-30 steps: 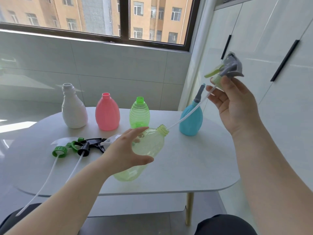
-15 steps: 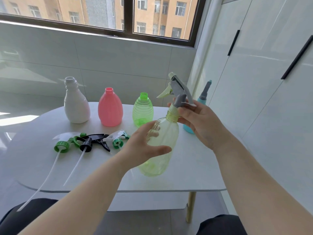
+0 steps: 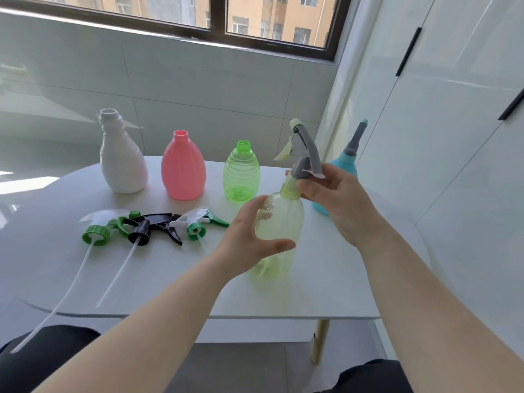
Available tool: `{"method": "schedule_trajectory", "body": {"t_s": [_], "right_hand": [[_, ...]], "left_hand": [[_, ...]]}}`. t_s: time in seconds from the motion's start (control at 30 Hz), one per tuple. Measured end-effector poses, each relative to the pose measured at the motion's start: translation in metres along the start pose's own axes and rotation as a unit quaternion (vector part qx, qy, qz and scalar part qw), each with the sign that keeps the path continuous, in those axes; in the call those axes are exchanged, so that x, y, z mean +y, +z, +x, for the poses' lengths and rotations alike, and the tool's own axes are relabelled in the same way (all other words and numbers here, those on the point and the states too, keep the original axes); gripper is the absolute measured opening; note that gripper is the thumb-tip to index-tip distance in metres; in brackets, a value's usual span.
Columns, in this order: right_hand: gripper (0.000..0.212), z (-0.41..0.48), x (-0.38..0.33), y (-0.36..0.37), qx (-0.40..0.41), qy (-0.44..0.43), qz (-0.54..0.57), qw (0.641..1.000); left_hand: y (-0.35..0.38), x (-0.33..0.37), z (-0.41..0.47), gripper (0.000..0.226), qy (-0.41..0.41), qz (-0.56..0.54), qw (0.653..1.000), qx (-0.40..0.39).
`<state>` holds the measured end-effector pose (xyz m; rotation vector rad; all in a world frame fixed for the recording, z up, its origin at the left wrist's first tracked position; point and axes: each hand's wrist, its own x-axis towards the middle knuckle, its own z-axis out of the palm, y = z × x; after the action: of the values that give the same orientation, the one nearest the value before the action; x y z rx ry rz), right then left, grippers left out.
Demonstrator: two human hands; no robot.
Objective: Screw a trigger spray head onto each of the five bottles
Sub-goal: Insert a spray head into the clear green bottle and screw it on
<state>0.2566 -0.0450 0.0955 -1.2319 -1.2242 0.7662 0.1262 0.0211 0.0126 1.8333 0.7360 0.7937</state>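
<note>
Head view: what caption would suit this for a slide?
Left hand steadies a pale green bottle while right hand seats a grey trigger head.

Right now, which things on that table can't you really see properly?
Head view only:
- Collar of the grey spray head: the right hand covers it, so thread engagement on the yellow-green bottle is unclear.
- Blue bottle: mostly behind that hand.
- White-and-green spray head: its tube runs behind the left hand.
- Leftmost dip tube: its end blurs near the lap.
</note>
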Motion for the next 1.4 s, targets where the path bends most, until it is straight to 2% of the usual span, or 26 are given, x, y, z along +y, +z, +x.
{"method": "schedule_trajectory", "body": {"t_s": [0.1,0.3,0.47,0.6,0.67,0.8,0.93,1.07,1.23,1.33,1.4], "right_hand": [[0.023,0.004,0.002,0.007,-0.019,-0.022,-0.039,0.999],[0.024,0.006,0.006,0.010,0.014,-0.030,-0.061,0.998],[0.030,0.007,0.015,0.023,0.055,-0.034,-0.088,0.994],[0.030,0.004,0.020,0.034,0.075,-0.052,-0.153,0.984],[0.022,0.001,0.022,0.036,0.071,-0.047,-0.142,0.986],[0.022,-0.006,0.024,0.030,0.030,-0.034,-0.089,0.995],[0.019,-0.006,0.026,0.033,0.068,-0.045,-0.054,0.995],[0.020,-0.005,0.029,0.035,0.068,-0.044,-0.041,0.996],[0.028,-0.008,0.035,0.037,0.110,-0.047,-0.008,0.993],[0.023,-0.007,0.031,0.033,0.096,-0.022,0.009,0.995],[0.018,-0.003,0.022,0.029,0.071,-0.008,-0.031,0.997]], "left_hand": [[0.000,-0.003,0.002,0.087,-0.004,0.005,1.000,-0.001],[0.003,-0.004,0.002,0.087,0.005,0.007,1.000,0.002],[-0.009,-0.001,-0.001,0.079,0.002,-0.009,0.997,-0.072],[-0.013,-0.002,-0.001,0.083,0.009,0.004,0.998,-0.062],[-0.011,-0.001,-0.002,0.078,0.010,-0.006,0.998,-0.062],[-0.012,0.001,-0.003,0.072,0.014,-0.011,0.998,-0.060],[-0.012,0.000,-0.003,0.072,0.011,-0.009,0.998,-0.061],[-0.011,-0.001,-0.002,0.074,0.010,-0.001,0.998,-0.060],[-0.007,-0.006,-0.004,0.071,0.012,0.002,0.999,-0.043],[-0.007,-0.005,-0.004,0.073,0.003,-0.002,0.999,-0.042],[-0.008,-0.004,-0.003,0.075,0.001,-0.003,0.999,-0.039]]}}
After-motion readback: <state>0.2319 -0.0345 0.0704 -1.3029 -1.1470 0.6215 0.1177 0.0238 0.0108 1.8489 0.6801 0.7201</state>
